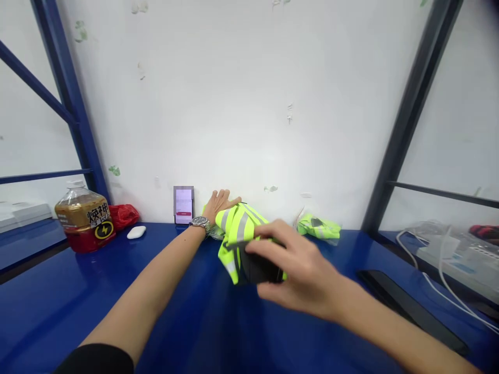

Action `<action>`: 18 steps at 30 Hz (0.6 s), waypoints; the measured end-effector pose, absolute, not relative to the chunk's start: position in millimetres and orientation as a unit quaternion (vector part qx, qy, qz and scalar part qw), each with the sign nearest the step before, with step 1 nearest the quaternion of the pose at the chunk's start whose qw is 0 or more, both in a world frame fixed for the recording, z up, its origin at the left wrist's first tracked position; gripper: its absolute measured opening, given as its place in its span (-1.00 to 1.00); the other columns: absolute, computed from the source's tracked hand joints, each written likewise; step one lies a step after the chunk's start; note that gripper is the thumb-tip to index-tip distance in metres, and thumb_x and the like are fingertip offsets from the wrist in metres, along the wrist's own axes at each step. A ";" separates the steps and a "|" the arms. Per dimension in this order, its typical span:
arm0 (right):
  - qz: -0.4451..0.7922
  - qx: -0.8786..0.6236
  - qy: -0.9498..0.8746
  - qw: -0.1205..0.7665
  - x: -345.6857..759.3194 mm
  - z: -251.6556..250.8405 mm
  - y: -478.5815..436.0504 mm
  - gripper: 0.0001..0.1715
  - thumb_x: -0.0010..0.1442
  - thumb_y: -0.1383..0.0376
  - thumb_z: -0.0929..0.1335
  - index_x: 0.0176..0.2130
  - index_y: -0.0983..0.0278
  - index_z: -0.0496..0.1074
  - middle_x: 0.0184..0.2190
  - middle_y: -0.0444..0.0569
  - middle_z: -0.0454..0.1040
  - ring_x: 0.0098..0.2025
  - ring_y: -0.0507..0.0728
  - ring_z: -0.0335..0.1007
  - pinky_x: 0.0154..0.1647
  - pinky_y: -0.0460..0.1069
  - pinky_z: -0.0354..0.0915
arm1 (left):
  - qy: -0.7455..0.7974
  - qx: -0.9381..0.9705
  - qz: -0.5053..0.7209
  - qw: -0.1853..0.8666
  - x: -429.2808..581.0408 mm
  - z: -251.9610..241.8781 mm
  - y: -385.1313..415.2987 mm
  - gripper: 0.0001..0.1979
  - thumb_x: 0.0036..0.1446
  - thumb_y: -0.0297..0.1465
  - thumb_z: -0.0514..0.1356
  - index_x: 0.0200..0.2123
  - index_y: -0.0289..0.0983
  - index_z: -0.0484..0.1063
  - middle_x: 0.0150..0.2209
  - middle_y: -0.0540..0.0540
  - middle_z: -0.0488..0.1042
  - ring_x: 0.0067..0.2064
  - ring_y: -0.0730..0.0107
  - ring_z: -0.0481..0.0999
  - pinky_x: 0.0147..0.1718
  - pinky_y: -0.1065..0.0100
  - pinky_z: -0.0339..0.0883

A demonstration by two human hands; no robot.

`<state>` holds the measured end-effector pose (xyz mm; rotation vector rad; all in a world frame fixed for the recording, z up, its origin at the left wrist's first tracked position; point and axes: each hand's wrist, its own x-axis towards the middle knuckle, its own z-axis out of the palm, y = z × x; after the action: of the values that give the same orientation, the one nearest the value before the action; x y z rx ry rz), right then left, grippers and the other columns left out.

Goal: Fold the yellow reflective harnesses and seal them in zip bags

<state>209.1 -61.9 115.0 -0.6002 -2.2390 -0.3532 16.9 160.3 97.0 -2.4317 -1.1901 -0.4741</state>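
Observation:
A neon yellow safety vest [238, 228] with grey reflective stripes lies bunched on the blue table [195, 322] near the white wall. My right hand [296, 267] is closed over its front end, fingers wrapped round a dark part of the vest. My left hand [219, 203], wristwatch on the wrist, reaches to the vest's far end by the wall; its fingers lie flat and spread against the fabric. A second folded neon vest [318, 227] rests to the right, apart from both hands.
A phone [183, 205] with a lit screen leans against the wall. Left of it lie a white oval object [136, 232], a red bag [123, 215] and a large bottle [84, 218]. A black flat strip [409, 306] and white cables [440, 280] lie at the right.

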 end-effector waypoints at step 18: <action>0.184 -0.351 -0.873 0.284 205.8 -8.1 -34.6 -0.57 0.02 0.14 0.49 -0.14 0.20 0.37 -0.17 -0.03 0.43 -0.15 0.14 0.36 -0.14 0.00 0.31 | -0.436 -0.886 -0.012 0.154 12.8 77.5 182.6 -0.37 0.07 -0.58 0.10 0.24 -0.29 0.08 -0.19 -0.23 0.49 -0.22 0.21 0.51 -0.30 0.34 0.30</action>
<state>205.8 -34.6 -8.1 -0.9389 -2.3364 0.4911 12.8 182.6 77.5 -2.5418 -1.2514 -0.0330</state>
